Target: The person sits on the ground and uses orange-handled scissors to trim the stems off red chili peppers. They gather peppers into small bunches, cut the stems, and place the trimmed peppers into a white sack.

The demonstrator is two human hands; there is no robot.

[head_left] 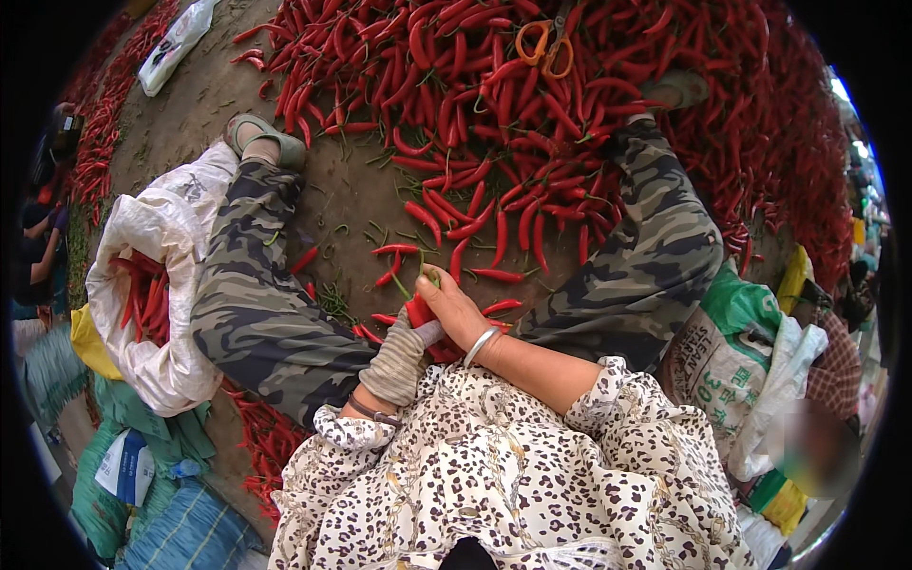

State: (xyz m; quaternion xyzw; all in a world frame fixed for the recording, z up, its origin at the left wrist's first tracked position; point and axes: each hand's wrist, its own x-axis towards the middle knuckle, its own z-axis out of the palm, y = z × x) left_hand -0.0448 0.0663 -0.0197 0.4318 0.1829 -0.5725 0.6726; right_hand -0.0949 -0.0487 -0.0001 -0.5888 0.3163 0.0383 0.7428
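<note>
Between my legs, both my hands meet over a small bunch of red chili peppers (418, 310) with green stems pointing away from me. My left hand (399, 360), in a greyish knitted glove, is closed round the peppers from below; most of its fingers are hidden. My bare right hand (455, 312), with a silver bangle at the wrist, has its thumb and fingers closed at the stem end of the bunch. Loose red peppers (497, 275) lie on the ground just beyond my hands, along with scattered green stems (332, 302).
A large heap of red peppers (446, 57) spreads ahead and to the right, with orange-handled scissors (544, 49) on it. An open white sack (180, 370) holding peppers stands at my left. Filled sacks (708, 366) sit at right. Another person (836, 356) is at the right edge.
</note>
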